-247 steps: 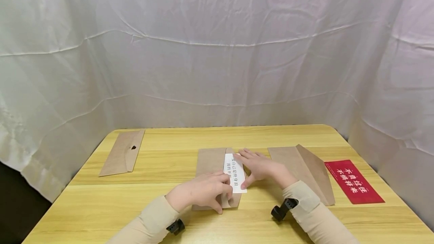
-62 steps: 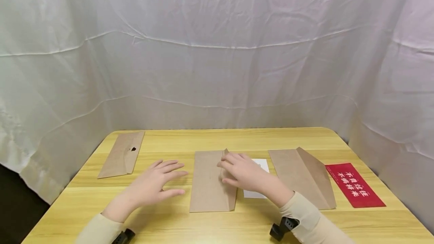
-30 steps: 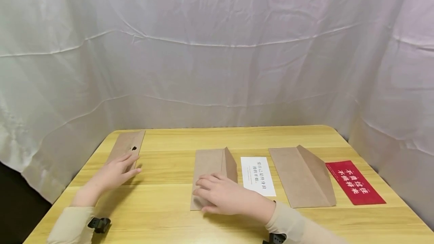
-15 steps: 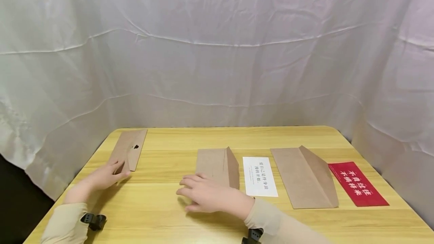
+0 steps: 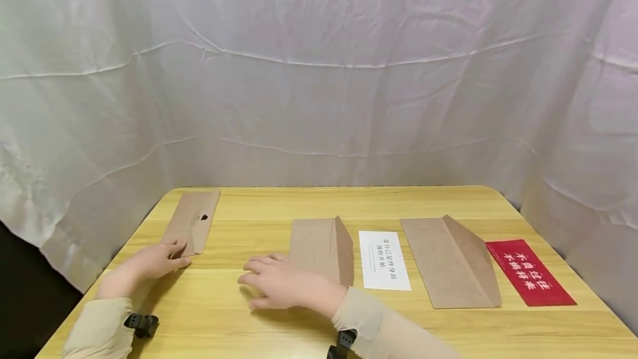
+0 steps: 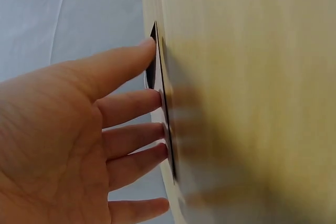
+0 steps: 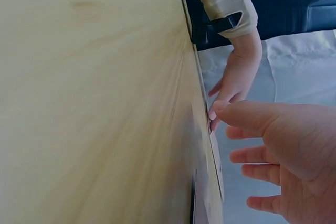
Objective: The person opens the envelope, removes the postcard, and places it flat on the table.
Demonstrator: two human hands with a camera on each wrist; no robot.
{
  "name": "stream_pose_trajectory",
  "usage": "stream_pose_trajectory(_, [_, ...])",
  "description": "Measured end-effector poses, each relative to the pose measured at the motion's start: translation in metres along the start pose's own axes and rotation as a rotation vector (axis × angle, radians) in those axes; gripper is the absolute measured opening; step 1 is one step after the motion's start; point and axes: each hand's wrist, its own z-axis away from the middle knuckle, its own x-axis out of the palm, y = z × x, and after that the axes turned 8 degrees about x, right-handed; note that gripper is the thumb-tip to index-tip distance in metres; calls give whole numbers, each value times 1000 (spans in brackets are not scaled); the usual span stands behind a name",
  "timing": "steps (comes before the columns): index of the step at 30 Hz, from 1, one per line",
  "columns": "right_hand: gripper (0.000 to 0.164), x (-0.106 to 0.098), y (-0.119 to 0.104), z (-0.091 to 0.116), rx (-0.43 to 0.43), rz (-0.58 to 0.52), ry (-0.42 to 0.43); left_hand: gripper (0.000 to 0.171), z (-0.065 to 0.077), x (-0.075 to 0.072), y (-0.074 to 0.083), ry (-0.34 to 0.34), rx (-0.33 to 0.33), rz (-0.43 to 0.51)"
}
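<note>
My left hand (image 5: 149, 263) is at the near end of the brown envelope (image 5: 206, 206) with a small black emblem, at the table's left. In the left wrist view its spread, fairly straight fingers (image 6: 134, 169) reach that envelope's surface, and the thumb lies over a dark gap along it. Holding nothing, my right hand (image 5: 286, 283) hovers with loosely bent fingers over the near left corner of the middle brown envelope (image 5: 313, 242), hiding that corner. This envelope's flap is unfolded to the right. A white card (image 5: 384, 259) with dark characters lies beside it.
Further right lies another brown envelope (image 5: 438, 259), its flap unfolded. A red card (image 5: 530, 273) with white characters is next to it, near the right edge of the wooden table (image 5: 249, 204). A pale curtain (image 5: 319, 98) surrounds the back and sides.
The white card, earlier on the middle envelope, now lies right of it. My left hand has moved to the left envelope's near end. The right hand has shifted left from the middle envelope's flap.
</note>
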Motion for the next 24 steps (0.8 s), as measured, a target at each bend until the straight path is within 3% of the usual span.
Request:
stream_pose_trajectory(10, [58, 0, -8, -21, 39, -10, -53, 61, 9, 4, 9, 1, 17, -30])
stream_pose_trajectory(24, [57, 7, -18, -47, 107, -48, -88, 62, 26, 15, 19, -5, 62, -27])
